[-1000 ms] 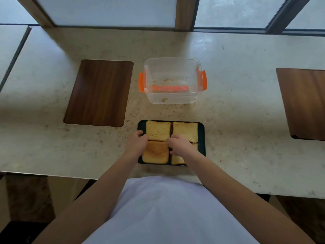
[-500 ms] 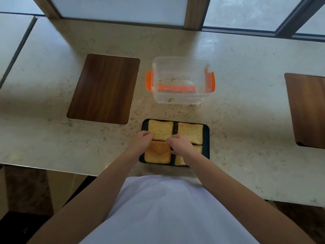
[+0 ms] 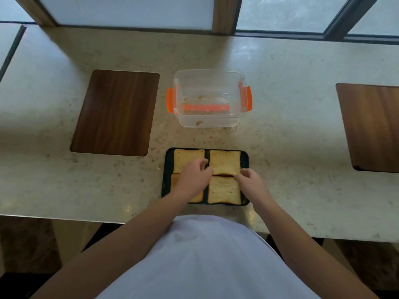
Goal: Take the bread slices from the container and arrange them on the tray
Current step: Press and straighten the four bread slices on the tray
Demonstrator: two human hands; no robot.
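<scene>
A small dark rectangular tray (image 3: 168,169) sits near the bottom middle of the frame, close to the front edge of the pale speckled stone counter (image 3: 280,137). Four golden-brown square bread slices lie flat on it, 2 rows of 2. The upper-left slice (image 3: 186,157) and the lower-left slice (image 3: 197,198) are partly hidden by the left hand (image 3: 193,180), which rests over them w/ fingers curled toward the middle gap of the tray. Can't tell if that hand is gripping a slice or just pressing on it. The upper-right slice (image 3: 224,162) lies just above the lower-right slice (image 3: 224,189), edges touching. The right hand (image 3: 251,183) is at the right side of the tray, its fingertips (image 3: 238,176) pinching at the spot where those 2 slices meet; can't tell which slice it has hold of.

Just above the tray, in the middle of the frame, stands a clear plastic box w/ orange side clips (image 3: 209,98). No bread in it, only a few crumbs at the bottom.

A dark brown wooden board (image 3: 115,113) lies flat at the left, and another brown wooden board (image 3: 371,126) at the right edge. A white shirt (image 3: 205,262) fills the bottom of the frame
</scene>
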